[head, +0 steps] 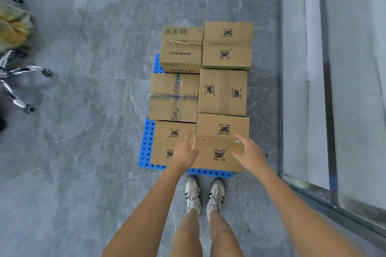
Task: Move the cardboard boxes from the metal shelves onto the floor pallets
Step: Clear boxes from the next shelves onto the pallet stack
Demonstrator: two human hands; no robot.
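Several cardboard boxes stand in two rows on a blue perforated floor pallet. The nearest right cardboard box, taped and printed with a black logo, sits at the pallet's front edge against its left neighbour. My left hand presses on this box's left side and my right hand on its right side, fingers spread along it. A box marked SUPOR is at the far left of the pallet.
A metal shelf frame with pale shelf boards runs along the right, close to the pallet. An office chair's chrome wheeled base is at the left. My feet in white sneakers stand just before the pallet on grey marble tiles.
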